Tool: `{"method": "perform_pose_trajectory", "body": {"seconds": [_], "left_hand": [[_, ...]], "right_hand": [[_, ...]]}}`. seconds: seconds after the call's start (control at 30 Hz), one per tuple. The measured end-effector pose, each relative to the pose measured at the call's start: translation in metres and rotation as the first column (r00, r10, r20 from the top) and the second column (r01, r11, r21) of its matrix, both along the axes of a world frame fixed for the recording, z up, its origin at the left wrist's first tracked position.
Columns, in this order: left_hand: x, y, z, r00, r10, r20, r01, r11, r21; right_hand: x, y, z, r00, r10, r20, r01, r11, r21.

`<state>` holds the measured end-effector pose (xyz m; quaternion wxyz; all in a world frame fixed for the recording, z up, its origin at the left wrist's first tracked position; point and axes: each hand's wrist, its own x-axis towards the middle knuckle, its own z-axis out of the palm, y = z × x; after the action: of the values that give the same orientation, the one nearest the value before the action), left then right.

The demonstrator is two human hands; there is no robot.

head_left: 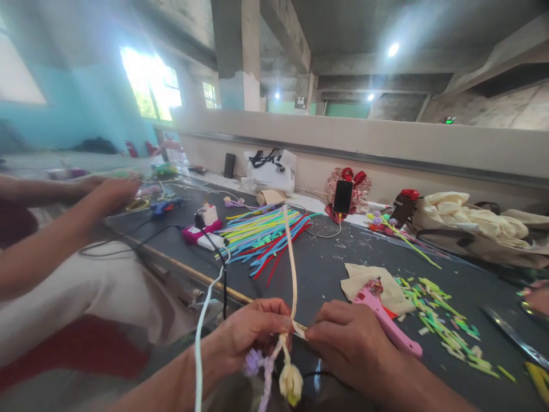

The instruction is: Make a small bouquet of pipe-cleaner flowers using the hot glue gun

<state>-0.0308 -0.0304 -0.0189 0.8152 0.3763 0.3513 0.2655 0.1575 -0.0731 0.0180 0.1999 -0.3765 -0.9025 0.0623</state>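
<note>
Near the table's front edge, my left hand [257, 329] is closed on fuzzy stems, its thumb and fingers pinching where they meet. A purple fuzzy flower [254, 361] and a cream flower with a yellow-green tip [291, 384] hang below it, beside a lilac twisted stem [266, 383]. A long cream strip [289, 257] rises from the pinch and leans over the table. My right hand [347, 337] is closed on the other end of the cream strip, just right of my left hand. A pink glue gun [388, 323] lies on a beige cloth [354, 276] beyond my right hand.
Coloured fuzzy stems [261, 229] lie mid-table beside a power strip [203, 234] with cables. Cut green pieces [450, 326], scissors [514, 335] and a fabric bag [480, 223] are right. A phone [343, 197] leans at the back. Another person's arms [64, 234] reach in at left.
</note>
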Motion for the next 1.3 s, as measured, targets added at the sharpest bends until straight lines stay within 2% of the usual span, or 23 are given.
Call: {"method": "perform_pose_trajectory", "body": {"seconds": [0.07, 0.17, 0.27, 0.33, 0.53, 0.67, 0.87, 0.93, 0.97, 1.03, 1.07, 1.1, 1.13, 1.2, 1.23, 1.3], "left_hand": [[0.002, -0.004, 0.001, 1.0, 0.003, 0.029, -0.004, 1.0, 0.002], [0.003, -0.008, 0.002, 0.997, -0.066, 0.045, 0.065, 0.997, 0.028], [0.005, -0.008, 0.002, 0.987, -0.158, 0.02, 0.157, 0.987, 0.023], [0.007, -0.007, 0.0, 0.981, -0.193, -0.008, 0.193, 0.981, -0.003], [0.008, -0.002, -0.017, 0.944, -0.326, -0.045, 0.323, 0.945, -0.053], [0.007, -0.001, -0.018, 0.964, -0.261, -0.048, 0.26, 0.965, -0.015], [0.006, 0.0, -0.005, 0.984, -0.153, -0.089, 0.155, 0.988, 0.023], [0.006, 0.001, -0.002, 0.987, -0.107, -0.12, 0.111, 0.993, 0.029], [0.005, 0.002, -0.001, 0.987, -0.081, -0.138, 0.087, 0.995, 0.039], [0.004, 0.004, 0.0, 0.982, -0.025, -0.187, 0.04, 0.996, 0.077], [0.004, 0.004, 0.001, 0.977, 0.001, -0.213, 0.023, 0.994, 0.108], [0.004, 0.005, 0.001, 0.971, 0.016, -0.239, 0.018, 0.99, 0.141], [0.004, 0.005, 0.002, 0.964, 0.016, -0.265, 0.032, 0.984, 0.175], [0.007, 0.005, 0.004, 0.943, -0.023, -0.332, 0.108, 0.965, 0.239], [0.009, 0.004, 0.005, 0.928, -0.044, -0.371, 0.155, 0.95, 0.273], [0.013, 0.002, 0.007, 0.893, -0.062, -0.446, 0.236, 0.908, 0.346]], "right_hand": [[0.003, 0.002, -0.001, 0.997, -0.018, -0.08, 0.006, 0.989, -0.145], [0.006, 0.011, -0.002, 0.974, -0.065, -0.216, -0.02, 0.93, -0.366], [0.005, 0.024, -0.004, 0.947, -0.091, -0.309, -0.071, 0.877, -0.475], [0.001, 0.03, -0.007, 0.941, -0.104, -0.323, -0.066, 0.877, -0.477], [-0.011, 0.033, -0.018, 0.945, -0.107, -0.309, -0.016, 0.929, -0.369], [-0.009, 0.035, -0.018, 0.905, -0.191, -0.379, 0.037, 0.925, -0.377], [-0.005, 0.045, -0.011, 0.926, -0.146, -0.349, 0.014, 0.936, -0.353], [-0.002, 0.045, -0.01, 0.942, -0.16, -0.295, 0.061, 0.946, -0.319], [0.0, 0.043, -0.01, 0.948, -0.203, -0.245, 0.135, 0.954, -0.269], [0.005, 0.035, -0.006, 0.931, -0.328, -0.16, 0.322, 0.945, -0.061], [0.007, 0.029, -0.003, 0.916, -0.376, -0.142, 0.389, 0.918, 0.076], [0.008, 0.022, 0.002, 0.914, -0.38, -0.14, 0.403, 0.89, 0.215], [0.008, 0.016, 0.008, 0.937, -0.325, -0.132, 0.35, 0.878, 0.325], [0.003, 0.009, 0.02, 0.988, -0.151, 0.003, 0.135, 0.891, 0.433], [-0.001, 0.008, 0.026, 0.988, -0.103, 0.113, 0.043, 0.896, 0.442], [-0.009, 0.015, 0.032, 0.944, -0.064, 0.325, -0.057, 0.935, 0.35]]}}
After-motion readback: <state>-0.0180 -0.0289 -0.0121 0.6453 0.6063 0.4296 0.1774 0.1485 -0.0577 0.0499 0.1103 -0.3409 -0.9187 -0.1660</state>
